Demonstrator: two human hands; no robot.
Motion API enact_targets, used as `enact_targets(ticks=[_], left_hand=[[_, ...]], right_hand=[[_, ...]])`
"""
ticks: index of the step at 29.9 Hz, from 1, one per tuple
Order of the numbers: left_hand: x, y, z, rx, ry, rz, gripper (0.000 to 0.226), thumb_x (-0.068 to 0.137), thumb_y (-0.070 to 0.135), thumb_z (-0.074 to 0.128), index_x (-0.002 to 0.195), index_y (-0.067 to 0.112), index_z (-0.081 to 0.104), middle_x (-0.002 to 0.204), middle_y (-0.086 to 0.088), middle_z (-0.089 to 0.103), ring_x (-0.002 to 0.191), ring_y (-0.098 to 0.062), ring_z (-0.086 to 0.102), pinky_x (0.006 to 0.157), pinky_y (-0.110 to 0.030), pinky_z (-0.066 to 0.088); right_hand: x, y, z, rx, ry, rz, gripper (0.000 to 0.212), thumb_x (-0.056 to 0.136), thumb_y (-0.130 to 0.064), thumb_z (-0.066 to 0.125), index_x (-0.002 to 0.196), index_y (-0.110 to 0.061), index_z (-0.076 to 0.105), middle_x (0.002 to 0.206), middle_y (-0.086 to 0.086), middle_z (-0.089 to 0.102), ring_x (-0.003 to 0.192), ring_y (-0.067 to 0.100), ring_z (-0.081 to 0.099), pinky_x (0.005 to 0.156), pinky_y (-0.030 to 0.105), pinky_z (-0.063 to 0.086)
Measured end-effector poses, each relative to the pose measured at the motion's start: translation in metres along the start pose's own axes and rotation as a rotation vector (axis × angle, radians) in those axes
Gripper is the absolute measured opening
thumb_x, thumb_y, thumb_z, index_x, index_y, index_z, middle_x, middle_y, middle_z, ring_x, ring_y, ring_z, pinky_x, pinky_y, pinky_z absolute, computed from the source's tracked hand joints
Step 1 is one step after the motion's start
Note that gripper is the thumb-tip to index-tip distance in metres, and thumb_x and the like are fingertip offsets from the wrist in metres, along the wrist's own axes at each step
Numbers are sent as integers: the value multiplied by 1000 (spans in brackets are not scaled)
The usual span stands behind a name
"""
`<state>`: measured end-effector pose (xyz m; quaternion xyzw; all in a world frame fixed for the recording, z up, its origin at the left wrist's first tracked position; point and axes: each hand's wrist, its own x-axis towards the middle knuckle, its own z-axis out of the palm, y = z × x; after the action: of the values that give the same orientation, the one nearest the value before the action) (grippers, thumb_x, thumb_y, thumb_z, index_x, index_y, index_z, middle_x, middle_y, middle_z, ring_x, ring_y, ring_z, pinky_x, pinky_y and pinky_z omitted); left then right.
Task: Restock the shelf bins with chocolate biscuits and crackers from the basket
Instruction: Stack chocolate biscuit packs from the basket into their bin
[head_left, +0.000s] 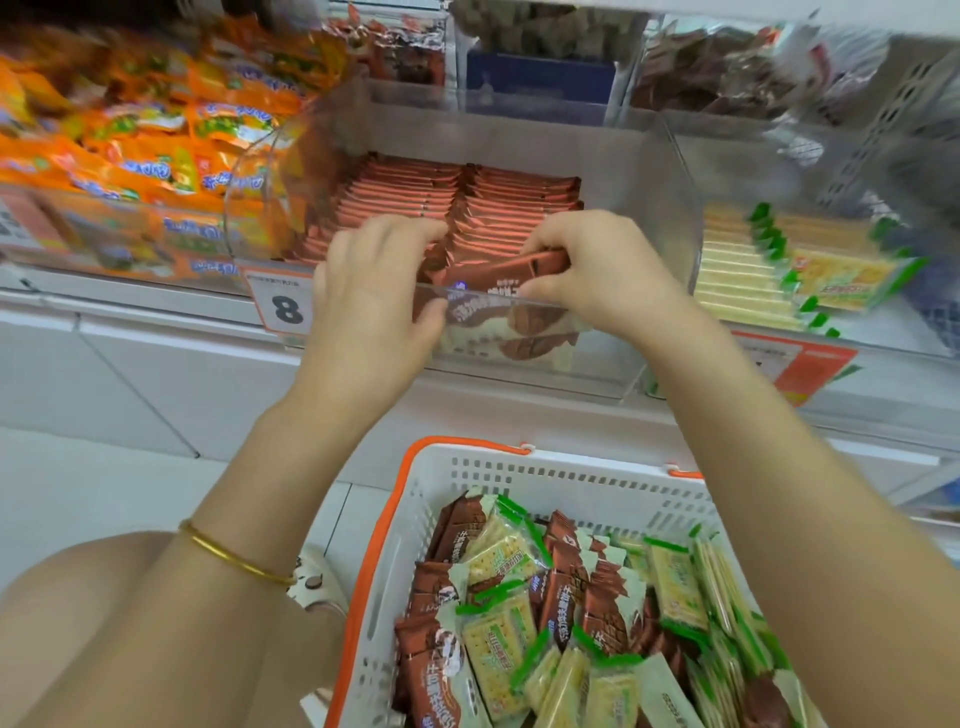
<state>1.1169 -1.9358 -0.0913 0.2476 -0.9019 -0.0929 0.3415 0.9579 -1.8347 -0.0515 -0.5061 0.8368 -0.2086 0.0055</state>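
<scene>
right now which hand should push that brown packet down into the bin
Right, probably: the right hand pinches the chocolate biscuit packet over the front of the clear bin; the left hand is at its other end, grip unclear.

white shelf (156, 335), w/ clear bins (626, 166) in row

I'm in a shop's snack aisle: clear shelf bins (641, 171) hold neat rows of wrapped biscuits (415, 192), orange snack bags (156, 135) fill the next bin, a price tag (283, 306) marked 8 hangs on the shelf edge, and a shopping basket (519, 470) stands below.
</scene>
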Motion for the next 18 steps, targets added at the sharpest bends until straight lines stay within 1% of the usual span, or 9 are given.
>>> enact_targets(ticks=[2,5,6,8,10,13,15,17,18], left_hand=[[-4,1,2,21,-6,-9,44,80,8,64,123,19,57,122,-1,54,116,-25,39,91,-28,22],[-6,3,3,37,5,28,40,79,5,62,116,19,61,119,1,57,111,-21,37,86,-24,17],[-6,2,3,36,6,34,39,78,4,61,114,19,62,118,2,57,111,-20,37,85,-23,17],[-6,0,2,23,5,31,38,78,2,59,112,18,63,116,2,58,111,-23,40,85,-24,19],[-9,1,1,10,18,41,35,77,1,57,108,16,64,113,1,60,109,-25,44,86,-27,23],[-17,3,1,26,61,69,30,77,3,59,103,15,66,112,0,61,108,-23,44,86,-30,26],[-27,4,-1,41,96,101,27,78,3,60,102,14,65,112,-2,60,107,-29,49,86,-38,33],[-37,4,-3,42,123,146,24,78,2,61,100,11,65,108,-4,61,102,-32,53,84,-39,34],[-43,3,-3,49,109,165,22,78,2,61,98,11,65,105,-3,62,100,-31,53,82,-38,34]], right_hand=[[5,-4,1,-41,-58,48,18,77,-25,75,88,-23,61,91,-4,56,92,21,56,84,37,50],[5,-11,-10,-35,-187,120,20,80,-16,73,78,-19,53,88,2,59,74,25,64,71,39,58],[5,-10,-13,-37,-221,124,19,82,-15,72,77,-18,54,88,3,60,72,25,66,67,38,59],[4,-10,-15,-83,-236,105,19,84,-16,69,70,-21,57,88,0,60,79,23,63,68,37,57],[2,-9,-12,-121,-201,99,24,85,-16,67,64,-25,58,86,-5,59,88,21,59,77,37,54],[-4,-7,-7,-116,-48,110,11,88,-17,63,79,-24,66,92,-5,60,95,21,58,79,34,50],[-21,-7,-6,-66,170,62,10,88,-16,60,92,-23,66,99,-4,61,95,19,58,80,36,49],[-50,-13,1,108,401,-41,14,86,-13,58,94,-23,64,97,-4,60,89,18,58,78,39,49],[-64,-16,10,189,458,-91,15,85,-11,57,94,-22,64,94,-4,60,84,17,58,73,39,48]])
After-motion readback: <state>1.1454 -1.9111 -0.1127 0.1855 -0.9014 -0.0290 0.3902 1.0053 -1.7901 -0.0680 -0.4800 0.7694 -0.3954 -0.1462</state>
